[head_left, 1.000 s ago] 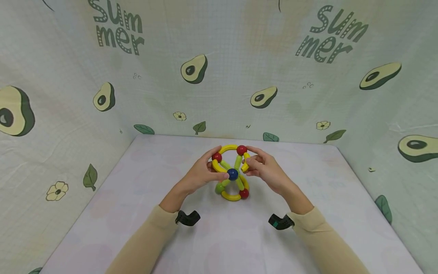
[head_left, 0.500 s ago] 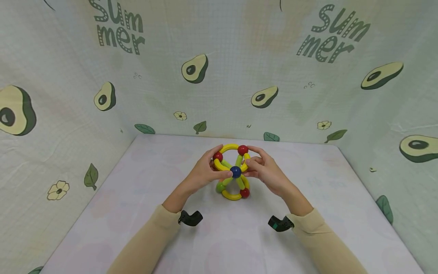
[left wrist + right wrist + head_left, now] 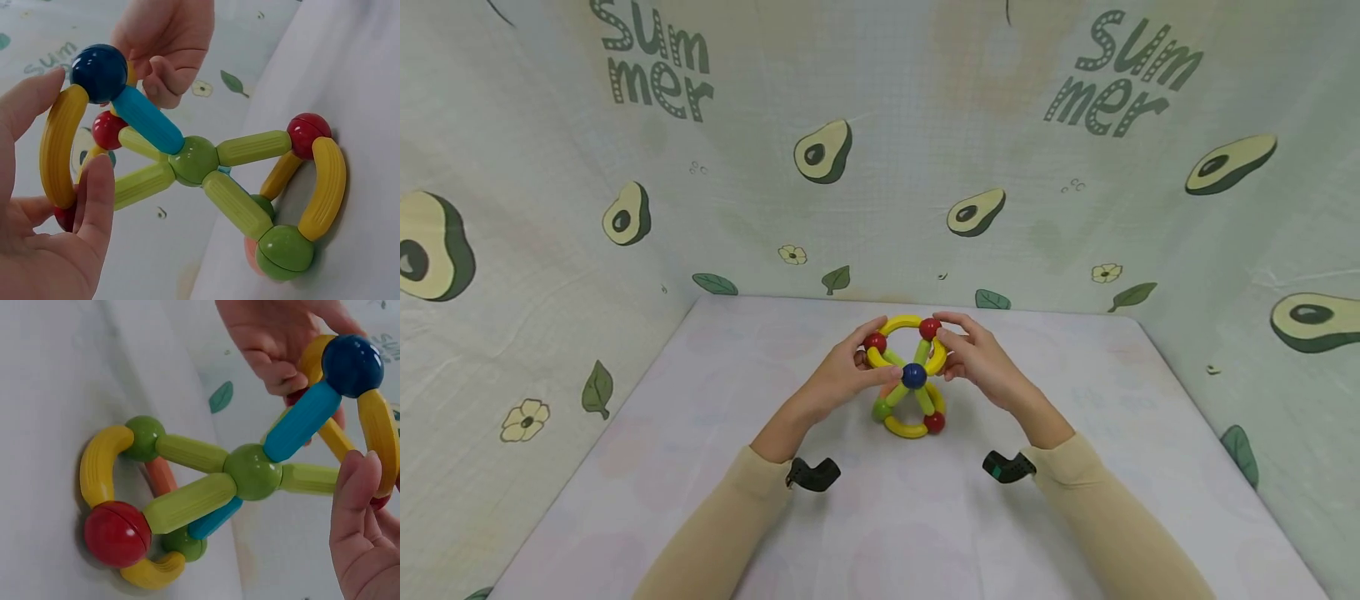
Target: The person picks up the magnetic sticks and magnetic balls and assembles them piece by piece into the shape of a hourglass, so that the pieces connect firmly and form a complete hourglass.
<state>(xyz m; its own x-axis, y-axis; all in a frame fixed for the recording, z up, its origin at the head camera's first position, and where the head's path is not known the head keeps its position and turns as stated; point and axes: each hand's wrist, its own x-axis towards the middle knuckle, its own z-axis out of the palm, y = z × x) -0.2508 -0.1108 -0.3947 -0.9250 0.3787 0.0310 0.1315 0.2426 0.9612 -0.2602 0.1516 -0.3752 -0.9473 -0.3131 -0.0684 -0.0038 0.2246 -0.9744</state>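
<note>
A magnetic stick-and-ball model stands upright on the table, waisted like an hourglass. At its middle is a green ball (image 3: 194,160); light green sticks (image 3: 190,503) and blue sticks (image 3: 303,422) fan out from it. Curved yellow sticks (image 3: 904,430) link the balls at bottom and top. My left hand (image 3: 838,375) holds the upper ring, thumb at the dark blue ball (image 3: 913,376), fingers round the left red ball (image 3: 876,342). On the other side my right hand (image 3: 988,364) grips the right red ball (image 3: 929,328) and the curved yellow stick (image 3: 378,437) below it.
The pale table (image 3: 895,533) spreads around the model. Behind and at both sides hangs a cloth (image 3: 895,100) printed with avocados and leaves. A black wrist device sits at each sleeve cuff (image 3: 1067,458).
The right-hand curved yellow stick, its lower end loose a second ago, now meets the dark blue ball. My right fingers have shifted up towards the right red ball.
</note>
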